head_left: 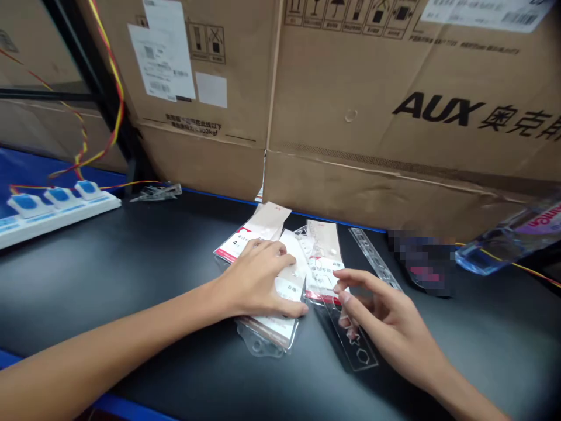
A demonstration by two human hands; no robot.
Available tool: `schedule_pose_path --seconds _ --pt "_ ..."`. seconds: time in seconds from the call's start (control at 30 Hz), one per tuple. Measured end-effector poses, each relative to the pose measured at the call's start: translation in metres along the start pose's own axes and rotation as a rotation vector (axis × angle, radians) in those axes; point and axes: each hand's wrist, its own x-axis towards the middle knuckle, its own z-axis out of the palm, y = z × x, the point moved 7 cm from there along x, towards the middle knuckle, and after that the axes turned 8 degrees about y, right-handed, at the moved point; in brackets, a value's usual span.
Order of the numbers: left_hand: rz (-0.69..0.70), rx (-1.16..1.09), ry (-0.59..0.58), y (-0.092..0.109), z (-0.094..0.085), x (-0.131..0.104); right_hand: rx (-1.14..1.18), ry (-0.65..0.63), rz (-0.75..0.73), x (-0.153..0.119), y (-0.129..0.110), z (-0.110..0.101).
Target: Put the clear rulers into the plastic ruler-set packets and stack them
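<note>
My left hand (pixel 258 280) lies with its fingers spread on a pile of clear plastic packets (pixel 287 330) with white and red cards inside. Another packet (pixel 236 241) with a red stripe sticks out beyond its fingertips. To the right, my right hand (pixel 372 310) pinches near the lower edge of a packet with a beige and white card (pixel 324 242). Below that card, a transparent template with cut-out shapes (pixel 363 355) reaches toward me, partly behind my right fingers. A clear ruler (pixel 374 257) lies beyond my right hand.
Large cardboard boxes (pixel 342 128) stand along the back of the black table (pixel 87 298). A white power strip (pixel 65 217) with blue-white plugs and twisted wires is at the left. Small clear pieces (pixel 156 192) lie near it. At the right are a bottle (pixel 504 240) and a blurred dark object (pixel 423 263).
</note>
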Motion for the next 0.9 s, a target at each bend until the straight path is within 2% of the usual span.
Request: schedule_pose_path --seconds 0.13,0.4,0.7,0.9 --pt "-0.006 0.043 0.017 0.006 0.0 -0.002 -0.092 -0.035 -0.02 -0.004 -0.001 0.003" --pt "-0.084 0.015 -0.005 -0.001 -0.003 -0.002 -0.343 -0.02 0.044 0.003 0.0 -0.008" --pt "-0.216 -0.033 0.033 -0.005 -0.008 0.0 -0.238 -0.184 0.156 -0.001 0.002 -0.011" --pt "-0.199 -0.041 0.078 -0.004 -0.008 -0.001 -0.288 -0.266 0.096 0.0 0.0 -0.009"
